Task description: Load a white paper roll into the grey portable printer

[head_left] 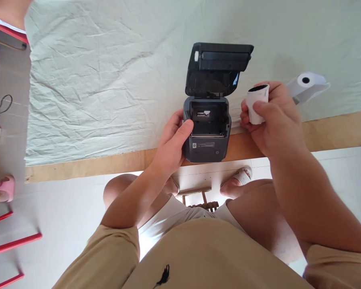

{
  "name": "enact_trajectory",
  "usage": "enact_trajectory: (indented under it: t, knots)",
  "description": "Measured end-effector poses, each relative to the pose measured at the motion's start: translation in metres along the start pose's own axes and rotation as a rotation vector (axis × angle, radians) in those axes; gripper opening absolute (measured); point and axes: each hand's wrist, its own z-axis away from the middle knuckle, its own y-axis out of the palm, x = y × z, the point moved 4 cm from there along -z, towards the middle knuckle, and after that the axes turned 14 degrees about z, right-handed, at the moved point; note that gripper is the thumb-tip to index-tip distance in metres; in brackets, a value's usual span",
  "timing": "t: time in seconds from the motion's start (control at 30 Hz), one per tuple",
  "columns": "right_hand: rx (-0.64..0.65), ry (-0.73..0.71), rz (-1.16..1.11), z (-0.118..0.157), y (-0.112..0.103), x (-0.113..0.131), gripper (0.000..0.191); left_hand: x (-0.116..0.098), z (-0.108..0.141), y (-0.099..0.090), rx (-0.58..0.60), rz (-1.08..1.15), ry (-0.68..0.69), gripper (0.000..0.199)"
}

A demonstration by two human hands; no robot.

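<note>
A dark grey portable label printer [207, 146] lies at the table's front edge with its black lid [212, 80] swung up and its paper bay showing. My left hand [177, 136] grips the printer's left side, the thumb on the rim of the bay. To the right of the printer, my right hand [270, 116] holds a short white paper roll core [256, 105] with a dark hollow end facing up. Behind that hand stands a white paper roll [307, 82] with a loose end of paper trailing off it.
A pale green, wrinkled cloth [108, 80] covers the table, whose bare wooden edge [87, 171] runs along the front. Another person's arm [12, 12] shows at the upper left. Red metal bars [15, 244] and a foot in a pink slipper [6, 188] are at the left.
</note>
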Motion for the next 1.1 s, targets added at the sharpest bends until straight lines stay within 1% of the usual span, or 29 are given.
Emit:
enact_trajectory:
  t: [0.1, 0.27, 0.37, 0.43, 0.5, 0.57, 0.67, 0.73, 0.8, 0.87, 0.93, 1.0, 1.07, 1.1]
  knots:
    - [-0.037, -0.035, -0.013, 0.001, 0.003, 0.001, 0.037, 0.0, 0.0, 0.0, 0.001, 0.007, 0.003, 0.052]
    - [-0.018, -0.068, -0.022, -0.004, 0.005, -0.006, 0.045, 0.001, 0.001, -0.001, 0.0, 0.005, 0.001, 0.055]
    - [-0.009, -0.201, 0.027, -0.006, 0.004, -0.009, 0.055, 0.0, 0.001, -0.001, -0.002, -0.012, 0.002, 0.054]
    - [-0.039, -0.322, 0.113, -0.004, 0.003, -0.005, 0.058, -0.001, 0.001, 0.0, 0.0, -0.019, 0.002, 0.055]
    - [-0.116, -0.447, 0.222, 0.003, 0.004, 0.005, 0.052, -0.001, 0.001, 0.0, 0.004, -0.023, -0.001, 0.056]
    - [-0.178, -0.589, 0.312, 0.014, 0.008, 0.019, 0.045, 0.0, 0.001, 0.0, 0.006, -0.025, 0.002, 0.056]
    - [-0.174, -0.764, 0.375, 0.032, 0.022, 0.039, 0.037, 0.002, 0.0, -0.002, 0.026, -0.033, 0.019, 0.055]
    - [-0.14, -0.818, 0.459, 0.041, 0.031, 0.047, 0.032, 0.004, -0.001, -0.004, 0.05, -0.054, 0.033, 0.056]
    - [-0.128, -0.839, 0.62, 0.044, 0.036, 0.05, 0.027, 0.005, 0.0, -0.006, 0.068, -0.083, 0.036, 0.059]
    - [-0.143, -0.847, 0.779, 0.041, 0.037, 0.049, 0.019, 0.006, 0.0, -0.007, 0.08, -0.106, 0.02, 0.063]
    - [-0.162, -0.845, 0.87, 0.036, 0.036, 0.046, 0.014, 0.007, 0.001, -0.006, 0.091, -0.108, -0.009, 0.065]
    - [-0.175, -0.886, 0.871, 0.033, 0.035, 0.046, 0.016, 0.007, 0.002, -0.005, 0.089, -0.095, -0.016, 0.064]
    - [-0.194, -0.992, 0.79, 0.033, 0.034, 0.049, 0.017, 0.006, 0.001, -0.003, 0.075, -0.081, -0.006, 0.064]
    - [-0.181, -1.052, 0.747, 0.035, 0.034, 0.05, 0.017, 0.006, 0.001, -0.003, 0.069, -0.073, 0.0, 0.065]
